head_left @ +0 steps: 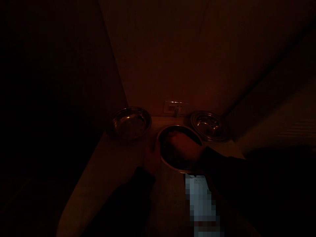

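Note:
In very dim reddish light, a round metal bowl (179, 171) with dark contents stands on the table in front of me. My left hand (151, 158) grips its left side, the thumb near the rim. Reaching in over the right rim is my right hand (184, 144), its fingers curled down towards the dark contents. Whatever those fingers hold, if anything, is lost in the shadow. The contents of the bowl are too dark to name.
A shallow metal bowl (132, 122) stands at the back left of the table (98, 171). Shiny metal dishes (208, 126) sit at the back right. A wall socket (175, 107) has a plug in it. A lit, pixelated screen (201, 200) lies near me.

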`<state>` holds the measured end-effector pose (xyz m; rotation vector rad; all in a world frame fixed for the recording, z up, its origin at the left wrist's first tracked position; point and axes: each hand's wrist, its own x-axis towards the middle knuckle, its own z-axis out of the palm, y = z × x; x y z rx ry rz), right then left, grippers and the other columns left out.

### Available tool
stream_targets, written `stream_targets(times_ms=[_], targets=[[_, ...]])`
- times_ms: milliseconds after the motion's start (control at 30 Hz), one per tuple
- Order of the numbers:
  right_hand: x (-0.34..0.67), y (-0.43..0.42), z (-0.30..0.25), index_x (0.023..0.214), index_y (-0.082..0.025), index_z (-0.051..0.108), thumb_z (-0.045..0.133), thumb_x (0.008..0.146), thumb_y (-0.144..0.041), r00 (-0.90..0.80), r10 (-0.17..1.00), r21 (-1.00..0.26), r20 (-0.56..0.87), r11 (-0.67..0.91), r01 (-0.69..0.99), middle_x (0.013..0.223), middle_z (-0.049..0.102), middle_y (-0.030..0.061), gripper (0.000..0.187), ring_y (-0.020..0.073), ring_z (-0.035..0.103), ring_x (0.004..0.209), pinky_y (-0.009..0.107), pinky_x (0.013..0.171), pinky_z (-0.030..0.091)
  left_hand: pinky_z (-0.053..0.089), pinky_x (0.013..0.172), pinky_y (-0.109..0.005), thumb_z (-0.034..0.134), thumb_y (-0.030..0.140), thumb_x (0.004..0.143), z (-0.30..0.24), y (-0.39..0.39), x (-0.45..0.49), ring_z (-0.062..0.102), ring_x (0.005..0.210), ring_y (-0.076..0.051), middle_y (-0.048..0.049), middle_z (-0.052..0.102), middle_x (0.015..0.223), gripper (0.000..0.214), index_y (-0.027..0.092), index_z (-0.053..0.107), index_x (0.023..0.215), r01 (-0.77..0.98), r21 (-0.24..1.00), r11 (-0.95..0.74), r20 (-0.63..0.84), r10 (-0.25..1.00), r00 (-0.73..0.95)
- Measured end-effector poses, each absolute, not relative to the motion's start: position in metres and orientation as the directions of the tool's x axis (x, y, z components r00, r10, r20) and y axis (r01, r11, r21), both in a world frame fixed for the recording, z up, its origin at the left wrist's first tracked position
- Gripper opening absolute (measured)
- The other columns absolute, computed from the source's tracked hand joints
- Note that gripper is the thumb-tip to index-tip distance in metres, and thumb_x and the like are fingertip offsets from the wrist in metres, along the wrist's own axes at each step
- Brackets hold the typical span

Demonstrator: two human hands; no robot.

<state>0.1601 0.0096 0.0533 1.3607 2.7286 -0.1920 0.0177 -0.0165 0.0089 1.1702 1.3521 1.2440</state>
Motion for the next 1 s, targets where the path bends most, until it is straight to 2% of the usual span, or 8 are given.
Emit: stream_targets(times_ms=[167, 300, 400, 567, 767, 867, 1000], targets=[[0.159, -0.006, 0.06, 0.096, -0.013, 0.069, 0.051, 0.083, -0.007, -0.705, 0.692, -0.193, -0.154, 0.679, 0.709, 0.1, 0.067, 0.0105, 0.023, 0.0171, 0.061, 0.093, 0.026, 0.081, 0.043, 0.045, 0.097, -0.034, 0.047, 0.025, 0.088, 0.011, -0.018, 0.02, 0.062, 0.111, -0.024, -0.0101, 0.068, 0.117, 0.033, 0.014, 0.066, 0.112, 0.061, 0.997, 0.056, -0.045, 0.984, -0.171], [0.162, -0.016, 0.062, 0.095, -0.016, 0.07, 0.051, 0.084, -0.008, -0.743, 0.65, -0.225, -0.161, 0.709, 0.669, 0.097, 0.068, 0.008, 0.023, 0.0158, 0.062, 0.089, 0.026, 0.08, 0.044, 0.046, 0.095, -0.034, 0.046, 0.026, 0.088, 0.011, -0.019, 0.02, 0.063, 0.109, -0.023, -0.0099, 0.069, 0.117, 0.034, 0.014, 0.066, 0.112, 0.071, 0.997, 0.03, -0.018, 0.986, -0.168], [0.161, -0.012, 0.058, 0.099, -0.015, 0.068, 0.05, 0.085, -0.008, -0.715, 0.684, -0.182, -0.144, 0.692, 0.699, 0.101, 0.067, 0.0093, 0.023, 0.0172, 0.061, 0.092, 0.028, 0.081, 0.045, 0.046, 0.096, -0.034, 0.045, 0.025, 0.089, 0.011, -0.018, 0.02, 0.062, 0.11, -0.022, -0.0094, 0.068, 0.117, 0.034, 0.014, 0.065, 0.114, 0.075, 0.997, 0.009, 0.001, 0.99, -0.14], [0.161, 0.009, 0.053, 0.109, -0.013, 0.063, 0.049, 0.088, -0.01, -0.636, 0.763, -0.042, -0.116, 0.636, 0.77, 0.111, 0.063, 0.012, 0.026, 0.0238, 0.056, 0.104, 0.033, 0.083, 0.046, 0.049, 0.092, -0.032, 0.046, 0.024, 0.088, 0.011, -0.016, 0.016, 0.065, 0.106, -0.022, -0.0095, 0.07, 0.114, 0.034, 0.012, 0.066, 0.113, 0.091, 0.993, 0.08, -0.068, 0.989, -0.128], [0.173, 0.014, 0.063, 0.103, -0.011, 0.065, 0.045, 0.088, -0.009, -0.546, 0.818, 0.103, -0.182, 0.568, 0.816, 0.108, 0.064, 0.0171, 0.025, 0.0282, 0.06, 0.102, 0.035, 0.076, 0.048, 0.048, 0.095, -0.034, 0.046, 0.022, 0.088, 0.01, -0.015, 0.017, 0.063, 0.109, -0.022, -0.008, 0.069, 0.117, 0.034, 0.015, 0.065, 0.115, 0.073, 0.997, 0.022, -0.013, 0.992, -0.124], [0.18, 0.008, 0.071, 0.097, -0.009, 0.068, 0.046, 0.087, -0.01, -0.522, 0.816, 0.123, -0.249, 0.561, 0.819, 0.1, 0.067, 0.0183, 0.024, 0.0291, 0.064, 0.094, 0.037, 0.074, 0.049, 0.046, 0.098, -0.035, 0.046, 0.023, 0.088, 0.007, -0.014, 0.019, 0.061, 0.112, -0.023, -0.0097, 0.067, 0.119, 0.034, 0.014, 0.065, 0.115, 0.081, 0.996, 0.039, -0.026, 0.988, -0.155], [0.186, -0.003, 0.082, 0.09, -0.01, 0.07, 0.05, 0.084, -0.012, -0.546, 0.756, 0.068, -0.361, 0.606, 0.793, 0.091, 0.07, 0.0175, 0.021, 0.0247, 0.068, 0.081, 0.031, 0.068, 0.047, 0.045, 0.099, -0.035, 0.047, 0.024, 0.088, 0.006, -0.014, 0.02, 0.06, 0.114, -0.022, -0.0094, 0.067, 0.121, 0.034, 0.014, 0.064, 0.115, 0.074, 0.994, 0.077, -0.063, 0.982, -0.176]])
